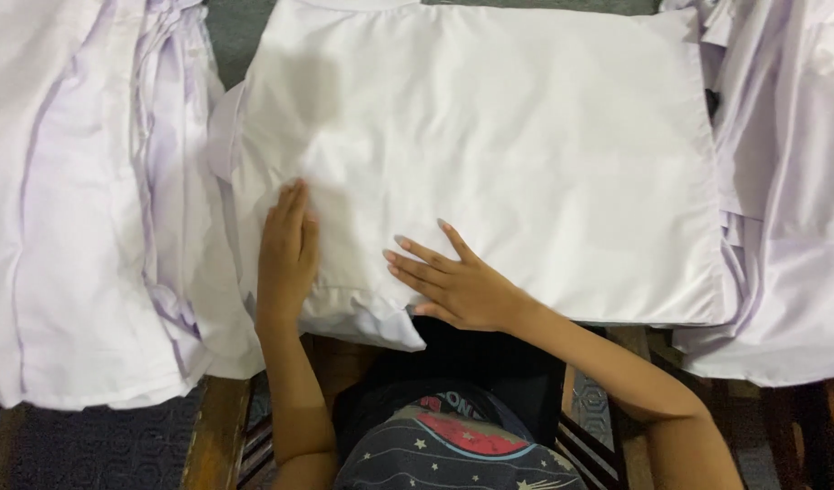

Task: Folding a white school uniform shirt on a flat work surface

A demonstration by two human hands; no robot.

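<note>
White cotton-like cloth fills most of the view: a folded white garment (490, 154) lies flat in the middle of the tabletop (245, 36), whose grey surface shows only in a strip at the far edge. The left hand (287, 259) rests palm down on the near left part of the garment, its fingers (290, 204) straight, close together and pointing away from the person, gripping nothing. The right hand (453, 281) lies flat just beside it on the near edge of the same garment, its fingers (417, 254) spread and pointing left toward the other hand, also holding nothing; the two hands are near each other but not touching. Below the hands the garment's near edge bunches into a small crumpled fold (372, 322) that hangs over the tabletop's rim. To the left, a pile of white shirts (81, 209) with pale lilac seams drapes off the edge, and to the right another heap of white cloth (789, 200) lies against the garment's side. Beneath, wooden slats (219, 426) and the person's dark printed top (453, 445) show.
</note>
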